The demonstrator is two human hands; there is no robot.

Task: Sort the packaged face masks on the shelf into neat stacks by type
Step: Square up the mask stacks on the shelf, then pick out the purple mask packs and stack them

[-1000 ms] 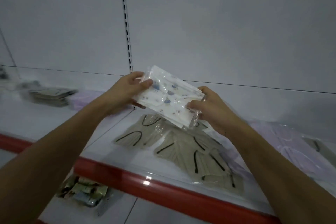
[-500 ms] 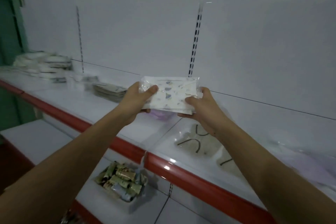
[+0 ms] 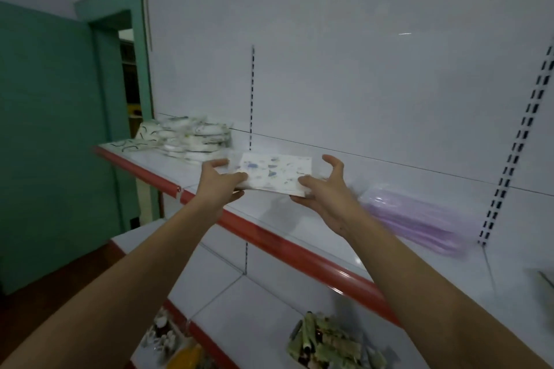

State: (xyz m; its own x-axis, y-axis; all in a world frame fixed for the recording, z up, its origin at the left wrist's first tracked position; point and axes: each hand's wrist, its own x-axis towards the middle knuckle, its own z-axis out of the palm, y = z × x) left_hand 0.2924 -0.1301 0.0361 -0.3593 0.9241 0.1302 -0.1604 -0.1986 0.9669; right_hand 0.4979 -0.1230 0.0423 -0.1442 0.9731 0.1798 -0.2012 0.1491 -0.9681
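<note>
Both hands, left hand [image 3: 223,181] and right hand [image 3: 325,189], pinch the printed mask pack [image 3: 274,172] between them, long axis crosswise; matching stack [image 3: 195,141] lies beyond the left

Single head-worn view, looking forward and down, close over white shelf [image 3: 299,219]

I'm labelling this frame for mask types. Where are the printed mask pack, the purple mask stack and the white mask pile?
printed mask pack [image 3: 274,171], head view, patterned top face.
purple mask stack [image 3: 419,213], head view, top wrapper.
white mask pile [image 3: 198,138], head view, front side.
</note>
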